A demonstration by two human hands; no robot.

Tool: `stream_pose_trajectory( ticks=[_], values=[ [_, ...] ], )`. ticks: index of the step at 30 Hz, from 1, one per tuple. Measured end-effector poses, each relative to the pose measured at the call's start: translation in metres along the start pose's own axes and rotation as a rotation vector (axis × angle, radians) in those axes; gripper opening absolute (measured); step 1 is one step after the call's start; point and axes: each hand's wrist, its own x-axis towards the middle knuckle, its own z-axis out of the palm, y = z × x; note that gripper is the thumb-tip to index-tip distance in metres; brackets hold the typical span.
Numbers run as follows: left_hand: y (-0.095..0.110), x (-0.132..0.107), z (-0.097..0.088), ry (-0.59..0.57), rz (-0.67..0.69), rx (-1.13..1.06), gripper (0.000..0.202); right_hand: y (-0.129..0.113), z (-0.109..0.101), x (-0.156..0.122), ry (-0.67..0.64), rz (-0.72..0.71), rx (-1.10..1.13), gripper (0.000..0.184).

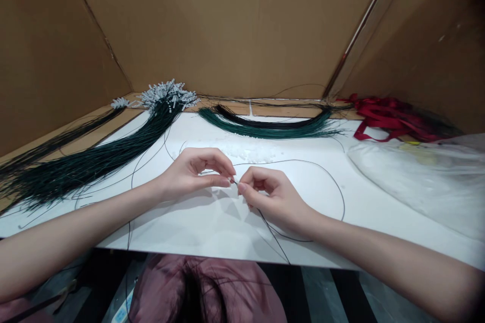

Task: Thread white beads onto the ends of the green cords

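Note:
My left hand (200,171) is closed in a pinch, thumb against fingertips, on a tiny white bead (232,180). Close against it, my right hand (271,194) pinches a thin dark cord (236,182), whose end meets the bead between the two hands. I cannot tell if the cord passes through the bead. Lengths of dark cord run from under my right hand towards the table's front edge, and one loops round behind it. Just beyond my fingers, loose white beads (250,153) lie scattered on the white tabletop (310,176).
At the left lies a thick bundle of dark green cords (113,161) with white beaded ends (168,95). More green and black cords (265,128) curve along the back. Red ribbon (390,116) and a clear plastic bag (420,181) are at the right. Cardboard walls (227,25) enclose the table.

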Motion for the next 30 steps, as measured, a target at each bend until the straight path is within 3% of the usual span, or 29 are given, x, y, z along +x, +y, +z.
stream_pose_trajectory(
  ticks=[9,30],
  values=[
    [0.0,0.0,0.001,0.0,-0.065,-0.008,0.003,-0.002,0.001,0.0,0.011,0.004,-0.012,0.015],
    [-0.021,0.001,0.004,-0.025,-0.233,-0.394,0.014,-0.001,0.001,-0.001,0.032,-0.017,-0.032,0.014]
  ],
)
